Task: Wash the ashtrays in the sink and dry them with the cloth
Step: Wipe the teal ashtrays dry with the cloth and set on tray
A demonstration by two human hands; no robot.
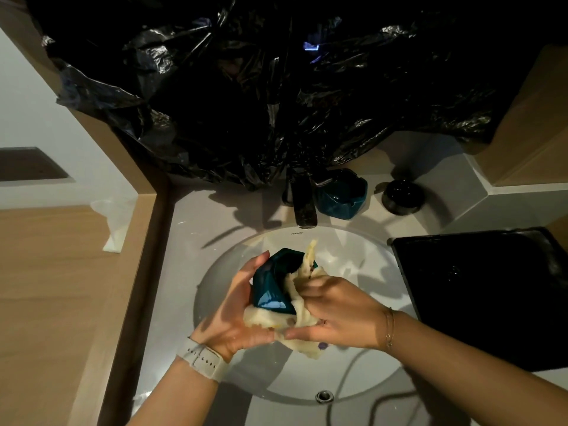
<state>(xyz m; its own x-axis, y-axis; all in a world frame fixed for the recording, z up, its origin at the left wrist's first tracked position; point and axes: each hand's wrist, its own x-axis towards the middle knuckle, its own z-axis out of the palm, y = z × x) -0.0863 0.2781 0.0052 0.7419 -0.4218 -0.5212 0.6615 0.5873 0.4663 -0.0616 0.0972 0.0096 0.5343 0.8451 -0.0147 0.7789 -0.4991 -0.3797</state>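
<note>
Teal ashtray (274, 281) gripped in left hand (242, 315), right hand (335, 315) pressing cloth (302, 305)

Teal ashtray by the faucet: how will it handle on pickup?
The teal ashtray by the faucet looks glazed and glossy, so probably rigid, breakable and slippery if wet. Its chunky, thick walls suggest heavy for its size. The faceted, squat body seems unlikely to roll or tip.
</note>
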